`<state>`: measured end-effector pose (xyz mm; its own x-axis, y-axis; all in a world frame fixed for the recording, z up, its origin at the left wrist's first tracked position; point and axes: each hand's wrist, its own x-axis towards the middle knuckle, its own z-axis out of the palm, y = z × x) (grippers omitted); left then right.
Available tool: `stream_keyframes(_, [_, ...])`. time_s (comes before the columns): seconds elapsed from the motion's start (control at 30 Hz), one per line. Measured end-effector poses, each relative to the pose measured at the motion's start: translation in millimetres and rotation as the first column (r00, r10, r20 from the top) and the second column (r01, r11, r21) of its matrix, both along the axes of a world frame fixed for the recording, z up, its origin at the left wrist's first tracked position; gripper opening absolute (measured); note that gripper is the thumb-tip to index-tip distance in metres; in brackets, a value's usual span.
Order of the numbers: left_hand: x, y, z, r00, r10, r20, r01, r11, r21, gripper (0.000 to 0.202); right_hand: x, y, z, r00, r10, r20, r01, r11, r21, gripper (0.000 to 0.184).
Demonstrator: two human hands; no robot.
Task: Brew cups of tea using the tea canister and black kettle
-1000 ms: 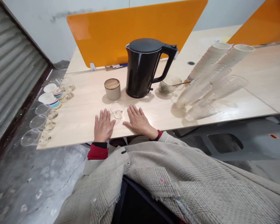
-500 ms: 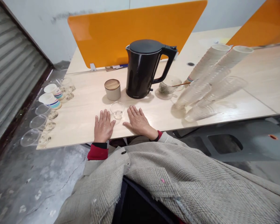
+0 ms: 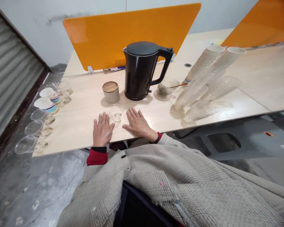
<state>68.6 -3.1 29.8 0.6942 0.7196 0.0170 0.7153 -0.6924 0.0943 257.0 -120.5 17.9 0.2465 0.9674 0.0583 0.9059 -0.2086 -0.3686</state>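
Observation:
My left hand lies flat on the pale wooden table, fingers stretched out, holding nothing. My right hand rests flat beside it, also empty. Between the two hands stands a small clear glass cup, just ahead of the fingertips and not gripped. Behind the cup stands a black electric kettle with its lid closed. A beige jar with a wooden lid sits left of the kettle.
Paper and clear plastic cups line the table's left edge. Stacks of paper and plastic cups lean at the right. A glass cup with a strainer and stick sits right of the kettle. An orange divider closes the back.
Both hands stay flat on the table. The camera has shifted slightly, so everything sits a little to the left in view.

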Motion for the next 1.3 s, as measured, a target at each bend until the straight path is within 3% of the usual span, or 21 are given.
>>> stream_keyframes(0.07, [-0.2,1.4,-0.9,1.000,-0.008,0.009,0.007,1.000,0.007,0.068,10.2,-1.6,-3.6,0.996,-0.038,-0.080,0.046,0.993,0.106,0.086])
stream_keyframes(0.13, [-0.3,2.8,-1.8,1.000,-0.009,0.017,0.009,1.000,0.014,0.068,27.6,-5.1,-6.0,0.976,-0.155,-0.155,0.193,0.944,0.269,0.082])
stream_keyframes(0.27, [-0.7,5.2,-3.6,0.999,-0.018,0.041,0.017,1.000,0.024,0.069,79.2,-15.2,-2.9,0.875,-0.405,-0.265,0.484,0.727,0.486,0.081])
stream_keyframes(0.33, [-0.8,5.8,-4.4,0.998,-0.027,0.057,0.025,0.999,0.032,0.069,106.8,-19.3,1.1,0.835,-0.478,-0.272,0.547,0.670,0.503,0.086])
stream_keyframes(0.5, [-0.9,5.5,-5.2,0.997,-0.038,0.070,0.034,0.998,0.054,0.069,152.1,-22.3,10.2,0.725,-0.611,-0.319,0.687,0.608,0.398,0.108])
stream_keyframes(0.67, [-0.4,5.0,-5.6,0.998,-0.029,0.058,0.025,0.998,0.065,0.069,162.7,-16.3,17.5,0.656,-0.655,-0.375,0.754,0.586,0.296,0.109])
stream_keyframes(1.0, [-0.6,5.6,-7.7,0.997,-0.037,0.065,0.033,0.997,0.065,0.071,181.5,3.6,17.1,0.632,-0.708,-0.315,0.773,0.552,0.311,0.104])
stream_keyframes(1.3, [-0.6,5.2,-9.7,0.997,-0.037,0.073,0.031,0.997,0.077,0.071,193.0,7.0,12.6,0.705,-0.700,-0.114,0.638,0.555,0.534,0.087])
